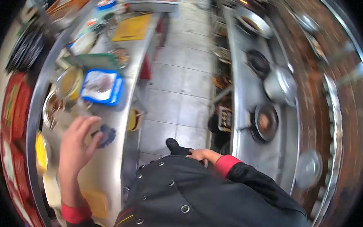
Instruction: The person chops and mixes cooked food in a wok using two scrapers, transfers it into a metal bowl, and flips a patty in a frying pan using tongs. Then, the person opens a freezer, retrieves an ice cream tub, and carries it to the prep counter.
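My left hand (79,141) is raised over the steel counter on the left, fingers and thumb apart, with nothing visible in it. Just beyond the thumb lies a small dark blue item (107,136), too blurred to name. Farther up the counter sits a blue-rimmed plastic tub (102,85) with something pale and brownish inside. Beside the tub stand a round container of yellowish contents (70,82) and a metal bowl (52,107). My right hand (198,154) is low at my waist, against the dark jacket; its fingers are mostly hidden.
A tiled floor aisle (180,84) runs between the counter and the cooking line. On the right stand a frying pan (265,122) with food, a lidded pot (279,85) and a wok (252,24). A yellow cutting board (132,27) lies on the far counter.
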`<state>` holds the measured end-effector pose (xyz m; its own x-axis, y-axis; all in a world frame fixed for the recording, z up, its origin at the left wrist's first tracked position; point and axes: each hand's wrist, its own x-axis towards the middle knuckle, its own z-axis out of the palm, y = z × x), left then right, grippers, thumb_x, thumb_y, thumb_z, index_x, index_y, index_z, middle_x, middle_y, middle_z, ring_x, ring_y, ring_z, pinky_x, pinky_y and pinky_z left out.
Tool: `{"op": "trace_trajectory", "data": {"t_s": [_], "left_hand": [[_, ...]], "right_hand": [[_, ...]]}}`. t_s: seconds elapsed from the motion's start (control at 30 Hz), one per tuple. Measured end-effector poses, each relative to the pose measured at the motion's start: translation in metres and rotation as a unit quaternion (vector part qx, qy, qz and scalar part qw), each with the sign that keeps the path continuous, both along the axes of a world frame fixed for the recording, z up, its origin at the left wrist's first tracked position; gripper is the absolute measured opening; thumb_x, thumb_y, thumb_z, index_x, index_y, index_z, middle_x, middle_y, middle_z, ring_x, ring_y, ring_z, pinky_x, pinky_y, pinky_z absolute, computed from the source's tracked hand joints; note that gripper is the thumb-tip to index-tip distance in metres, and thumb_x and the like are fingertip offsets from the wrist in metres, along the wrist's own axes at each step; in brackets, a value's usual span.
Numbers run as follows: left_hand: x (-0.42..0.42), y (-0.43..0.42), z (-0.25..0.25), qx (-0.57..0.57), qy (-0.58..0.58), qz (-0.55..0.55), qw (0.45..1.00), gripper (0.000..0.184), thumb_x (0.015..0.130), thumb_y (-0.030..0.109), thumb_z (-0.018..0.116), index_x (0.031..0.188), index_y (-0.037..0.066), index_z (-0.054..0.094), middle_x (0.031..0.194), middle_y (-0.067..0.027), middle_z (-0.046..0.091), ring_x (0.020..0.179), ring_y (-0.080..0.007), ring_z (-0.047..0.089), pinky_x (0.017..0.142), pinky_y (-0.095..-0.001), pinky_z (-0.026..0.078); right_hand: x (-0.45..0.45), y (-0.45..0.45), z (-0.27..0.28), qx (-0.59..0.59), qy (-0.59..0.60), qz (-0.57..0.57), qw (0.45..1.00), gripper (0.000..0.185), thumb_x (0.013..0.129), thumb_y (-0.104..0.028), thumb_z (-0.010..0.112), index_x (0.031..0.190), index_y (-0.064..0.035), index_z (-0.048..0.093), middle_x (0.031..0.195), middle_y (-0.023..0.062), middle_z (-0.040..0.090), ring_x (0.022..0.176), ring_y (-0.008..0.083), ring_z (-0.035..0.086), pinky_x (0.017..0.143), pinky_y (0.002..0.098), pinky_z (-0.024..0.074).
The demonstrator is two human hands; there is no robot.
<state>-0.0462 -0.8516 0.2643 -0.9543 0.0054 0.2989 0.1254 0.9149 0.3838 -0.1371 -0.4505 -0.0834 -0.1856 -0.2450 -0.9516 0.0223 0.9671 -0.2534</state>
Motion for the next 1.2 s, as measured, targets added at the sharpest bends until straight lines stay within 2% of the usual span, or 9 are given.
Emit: {"op": "trace_trajectory", "data": {"t_s": [0.03, 0.13, 0.37, 0.57, 0.73, 0.97, 1.03, 1.1, 1.2], "left_hand": [[-0.005, -0.005, -0.027, -0.007, -0.067, -0.038, 0.997, 0.039, 0.079, 0.013, 0.073, 0.115, 0.003, 0.062, 0.105, -0.0157, 0.064, 0.097, -0.0349, 0.063, 0.084, -0.0410, 0.050], [-0.014, 0.006, -0.091, 0.011, -0.203, -0.114, 0.972, 0.040, 0.082, 0.017, 0.072, 0.119, 0.005, 0.062, 0.108, -0.0167, 0.064, 0.104, -0.0366, 0.060, 0.091, -0.0430, 0.049], [0.010, 0.065, -0.174, 0.065, -0.292, -0.285, 0.911, 0.041, 0.082, 0.015, 0.073, 0.120, 0.005, 0.063, 0.112, -0.0167, 0.066, 0.104, -0.0333, 0.065, 0.091, -0.0406, 0.051], [0.042, 0.130, -0.195, 0.057, -0.327, -0.396, 0.857, 0.041, 0.082, 0.014, 0.073, 0.120, 0.003, 0.064, 0.115, -0.0174, 0.066, 0.103, -0.0326, 0.066, 0.089, -0.0390, 0.052], [0.061, 0.174, -0.184, 0.047, -0.309, -0.430, 0.847, 0.041, 0.082, 0.013, 0.073, 0.121, 0.005, 0.064, 0.114, -0.0161, 0.068, 0.097, -0.0302, 0.068, 0.085, -0.0402, 0.053], [0.104, 0.224, -0.255, 0.099, -0.340, -0.412, 0.840, 0.037, 0.087, 0.015, 0.072, 0.121, 0.004, 0.065, 0.101, -0.0163, 0.072, 0.092, -0.0247, 0.070, 0.080, -0.0350, 0.053], [0.128, 0.240, -0.277, 0.053, -0.375, -0.414, 0.828, 0.038, 0.087, 0.017, 0.072, 0.121, 0.003, 0.065, 0.101, -0.0171, 0.072, 0.092, -0.0264, 0.070, 0.081, -0.0361, 0.054], [0.145, 0.239, -0.335, 0.021, -0.405, -0.404, 0.820, 0.039, 0.087, 0.021, 0.072, 0.121, 0.003, 0.064, 0.101, -0.0175, 0.072, 0.094, -0.0277, 0.070, 0.082, -0.0383, 0.054], [0.198, 0.245, -0.356, 0.007, -0.452, -0.350, 0.820, 0.035, 0.088, 0.017, 0.071, 0.120, 0.003, 0.064, 0.098, -0.0140, 0.072, 0.089, -0.0217, 0.069, 0.079, -0.0339, 0.053]], "right_hand": [[0.023, 0.011, -0.002, 0.009, 0.003, -0.045, 0.999, 0.083, 0.096, -0.060, 0.045, 0.155, -0.0067, 0.020, 0.124, 0.0291, 0.061, 0.068, 0.0376, 0.072, 0.054, 0.0465, 0.0618], [0.100, 0.035, -0.007, -0.031, 0.106, 0.000, 0.994, 0.041, 0.093, -0.032, 0.053, 0.093, 0.0042, 0.073, 0.090, 0.0252, 0.071, 0.081, 0.0386, 0.072, 0.071, 0.0495, 0.0579], [0.316, 0.075, -0.070, -0.067, 0.264, -0.135, 0.953, 0.038, 0.083, -0.036, 0.058, 0.089, -0.0027, 0.074, 0.092, 0.0231, 0.070, 0.087, 0.0418, 0.068, 0.079, 0.0495, 0.0526], [0.404, 0.070, -0.011, -0.065, 0.246, -0.338, 0.906, 0.033, 0.085, -0.042, 0.063, 0.089, -0.0115, 0.074, 0.089, 0.0143, 0.072, 0.083, 0.0356, 0.068, 0.075, 0.0437, 0.0514], [0.467, 0.084, -0.017, -0.097, 0.270, -0.451, 0.845, 0.041, 0.083, -0.039, 0.066, 0.115, -0.0157, 0.071, 0.102, 0.0116, 0.073, 0.098, 0.0314, 0.067, 0.086, 0.0396, 0.0512], [0.624, 0.228, 0.009, 0.056, 0.344, -0.632, 0.693, 0.045, 0.079, -0.035, 0.071, 0.120, -0.0141, 0.069, 0.114, 0.0168, 0.070, 0.110, 0.0309, 0.065, 0.094, 0.0375, 0.0501], [0.667, 0.272, 0.077, 0.175, 0.287, -0.591, 0.733, 0.047, 0.080, -0.039, 0.069, 0.119, -0.0132, 0.069, 0.116, 0.0165, 0.070, 0.109, 0.0302, 0.065, 0.094, 0.0373, 0.0501], [0.786, 0.358, 0.013, 0.246, 0.380, -0.548, 0.704, 0.049, 0.081, -0.042, 0.063, 0.118, -0.0097, 0.070, 0.117, 0.0188, 0.069, 0.105, 0.0357, 0.066, 0.094, 0.0400, 0.0512], [0.881, 0.412, 0.058, 0.481, 0.387, -0.557, 0.556, 0.043, 0.081, -0.031, 0.061, 0.118, -0.0103, 0.069, 0.120, 0.0236, 0.066, 0.113, 0.0392, 0.062, 0.099, 0.0463, 0.0475]]}}
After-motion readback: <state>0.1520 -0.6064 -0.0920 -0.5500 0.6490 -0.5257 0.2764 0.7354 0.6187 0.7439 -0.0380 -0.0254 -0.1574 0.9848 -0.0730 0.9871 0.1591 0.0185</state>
